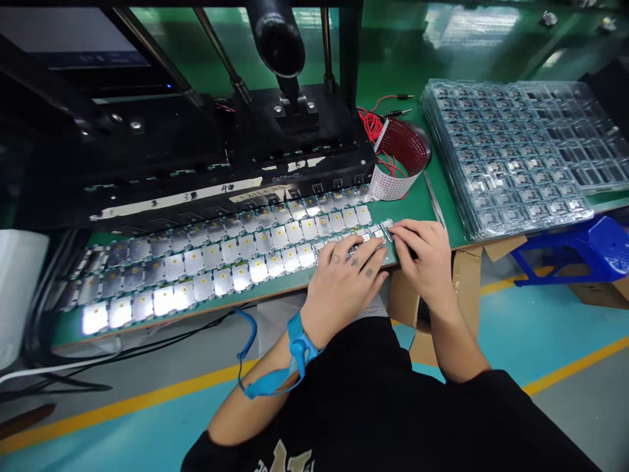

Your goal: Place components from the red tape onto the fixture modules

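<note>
Counted two bare hands, left (344, 269) and right (422, 259), both on the near side of the black metal machine with white label strips (187, 147). Noted three rows of square silver boards with yellow dots (175, 266) along the machine's front. Found left fingers apart, palm down, hiding boards in the nearest row (number uncountable there). Found right thumb and fingertips close together at one small green-and-silver board (387, 227), off the machine's right front corner; cannot tell whether pinched. Noted one dark screen (73, 36), cut off, at the machine's upper left.
</note>
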`<action>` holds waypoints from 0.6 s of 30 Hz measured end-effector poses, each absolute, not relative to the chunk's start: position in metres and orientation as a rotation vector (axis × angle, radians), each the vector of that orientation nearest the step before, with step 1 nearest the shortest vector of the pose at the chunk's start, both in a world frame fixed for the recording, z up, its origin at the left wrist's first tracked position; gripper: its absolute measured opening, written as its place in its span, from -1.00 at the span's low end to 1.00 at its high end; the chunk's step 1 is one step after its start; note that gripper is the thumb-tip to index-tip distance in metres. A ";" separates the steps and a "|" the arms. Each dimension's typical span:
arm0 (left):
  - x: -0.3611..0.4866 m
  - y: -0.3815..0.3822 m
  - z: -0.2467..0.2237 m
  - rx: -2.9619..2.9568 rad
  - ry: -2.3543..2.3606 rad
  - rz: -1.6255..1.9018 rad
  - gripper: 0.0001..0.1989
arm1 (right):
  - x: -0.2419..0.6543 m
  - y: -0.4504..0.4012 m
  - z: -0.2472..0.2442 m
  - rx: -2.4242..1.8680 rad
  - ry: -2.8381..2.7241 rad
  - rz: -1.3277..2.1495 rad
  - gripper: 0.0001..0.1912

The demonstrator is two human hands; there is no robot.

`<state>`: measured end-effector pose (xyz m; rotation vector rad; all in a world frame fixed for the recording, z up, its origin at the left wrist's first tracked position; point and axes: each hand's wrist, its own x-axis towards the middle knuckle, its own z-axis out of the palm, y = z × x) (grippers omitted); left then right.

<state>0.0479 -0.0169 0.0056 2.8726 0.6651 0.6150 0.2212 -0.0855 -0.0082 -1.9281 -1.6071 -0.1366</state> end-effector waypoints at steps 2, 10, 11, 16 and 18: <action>0.048 -0.017 0.005 2.879 0.670 0.628 -0.65 | 0.221 -0.086 -0.008 -1.924 -1.637 -0.147 -0.78; 0.047 -0.018 0.002 2.880 0.679 0.646 -0.66 | 0.222 -0.087 -0.008 -1.907 -1.670 -0.158 -0.77; 0.047 -0.018 0.002 2.878 0.679 0.647 -0.66 | 0.222 -0.087 -0.007 -1.907 -1.664 -0.150 -0.77; 0.048 -0.018 0.002 2.866 0.681 0.648 -0.67 | 0.222 -0.087 -0.010 -1.900 -1.664 -0.147 -0.77; 0.048 -0.018 0.002 2.859 0.678 0.647 -0.68 | 0.221 -0.088 -0.011 -1.896 -1.685 -0.147 -0.77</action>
